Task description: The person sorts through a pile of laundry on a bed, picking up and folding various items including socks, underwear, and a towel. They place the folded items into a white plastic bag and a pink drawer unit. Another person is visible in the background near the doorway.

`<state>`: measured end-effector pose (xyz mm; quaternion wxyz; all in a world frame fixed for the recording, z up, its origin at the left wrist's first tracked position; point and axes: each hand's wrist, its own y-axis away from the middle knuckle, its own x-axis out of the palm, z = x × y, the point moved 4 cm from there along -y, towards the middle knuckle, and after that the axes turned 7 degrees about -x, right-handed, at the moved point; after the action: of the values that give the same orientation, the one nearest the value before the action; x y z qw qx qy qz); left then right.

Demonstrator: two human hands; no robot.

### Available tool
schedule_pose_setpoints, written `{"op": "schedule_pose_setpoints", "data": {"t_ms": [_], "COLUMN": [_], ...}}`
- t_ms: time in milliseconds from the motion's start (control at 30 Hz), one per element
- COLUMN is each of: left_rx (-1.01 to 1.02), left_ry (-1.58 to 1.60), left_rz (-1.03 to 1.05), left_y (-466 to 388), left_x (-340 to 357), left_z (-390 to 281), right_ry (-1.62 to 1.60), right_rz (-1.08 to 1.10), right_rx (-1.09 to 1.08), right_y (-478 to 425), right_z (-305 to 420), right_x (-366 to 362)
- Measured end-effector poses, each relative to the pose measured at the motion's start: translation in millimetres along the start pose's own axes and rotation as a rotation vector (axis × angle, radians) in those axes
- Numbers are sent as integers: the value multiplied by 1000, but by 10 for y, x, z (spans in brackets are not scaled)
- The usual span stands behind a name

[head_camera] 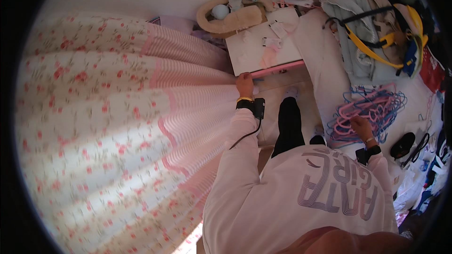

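Note:
My left hand [244, 84] has its fingers curled, close to the striped lower part of a floral curtain [197, 65] and the front edge of a white-topped cabinet [242, 54]. A thin blue piece [259, 79] shows beside its fingertips; whether the hand holds it or the cloth is hidden. Over a tangled pile of pink and blue clothes hangers [383, 107] is my right hand [362, 127], its fingers bent inward. I cannot tell whether it grips a hanger. The pile lies on a pale bed or sheet-covered surface [310, 38].
On the cabinet are socks with tags [270, 54] and a beige plush-rimmed pet bed [208, 24] with small items. Grey clothing [339, 10] and a yellow-and-black strap [370, 53] lie beyond the hangers. A black shoe-like item [402, 144] sits at right. Tiled floor [275, 84] shows between.

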<state>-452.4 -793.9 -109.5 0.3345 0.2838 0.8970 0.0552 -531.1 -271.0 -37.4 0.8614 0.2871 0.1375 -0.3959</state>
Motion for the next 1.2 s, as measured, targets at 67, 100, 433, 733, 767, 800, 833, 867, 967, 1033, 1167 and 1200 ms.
{"op": "schedule_pose_setpoints", "data": {"t_ms": [67, 100, 433, 733, 767, 800, 833, 867, 967, 1033, 1167, 1200], "left_rx": [-25, -15, 93, 99, 112, 124, 103, 83, -7, -60, -85, -78], "left_ry": [-78, -124, -568, -413, -381, -347, -279, -211, -76, 3, 105, 100], "left_rz": [54, 39, 178, 108, 97, 85, 84, 84, 76, 80, 75, 79], "left_y": [-349, -497, -1355, -1566, -1573, -1580, -1595, -1613, -1658, -1663, -1622, -1595], "left_x": [114, 164, 414, 575, 571, 556, 546, 535, 501, 426, 290, 272], "left_z": [52, 40, 47, 424, 395, 375, 390, 401, 491, 507, 512, 518], "right_ry": [29, 46, 139, 424, 467, 512, 602, 691, 838, 799, 619, 569], "right_rz": [43, 62, -95, -363, -397, -429, -422, -416, -295, -249, -257, -220], "right_rx": [-88, -130, -394, -672, -699, -729, -731, -732, -713, -731, -912, -993], "right_y": [-502, -775, -3552, -5101, -5230, -5338, -5428, -5503, -5661, -5681, -5367, -5197], "right_z": [181, 287, 1665, 2850, 2924, 2986, 3024, 3053, 3038, 3009, 3273, 3473], "right_x": [212, 294, 968, 1042, 1072, 1105, 1142, 1172, 1257, 1287, 1142, 1160]}}
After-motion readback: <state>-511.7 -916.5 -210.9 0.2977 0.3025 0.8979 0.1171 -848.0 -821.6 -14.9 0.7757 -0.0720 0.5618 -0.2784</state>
